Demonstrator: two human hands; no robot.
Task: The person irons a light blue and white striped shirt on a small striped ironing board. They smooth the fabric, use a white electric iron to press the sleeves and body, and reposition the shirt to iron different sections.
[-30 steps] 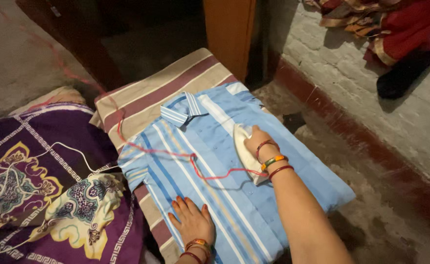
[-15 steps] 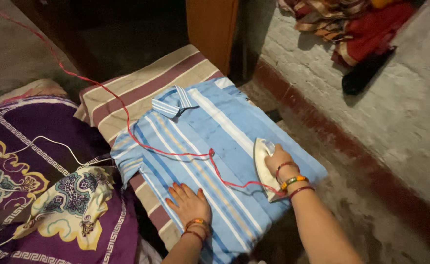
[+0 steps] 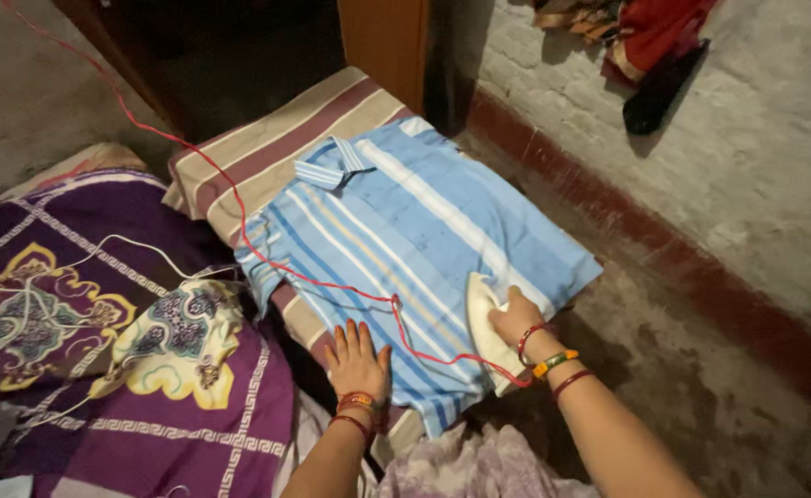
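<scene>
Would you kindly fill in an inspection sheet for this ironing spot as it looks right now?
Surface: striped pad on the floor, brown and cream bands, mostly covered.
Job's things: blue striped shirt spread flat, collar at the far end; pale iron resting on its near right part.
Clutter: purple patterned cloth at left; clothes hung on the wall.
Hands: right hand in a grip on the iron; left hand flat on the shirt.
Cables: red cord crosses the shirt to the iron; white cord lies on the purple cloth.
Surroundings: bare wall, wooden post.
</scene>
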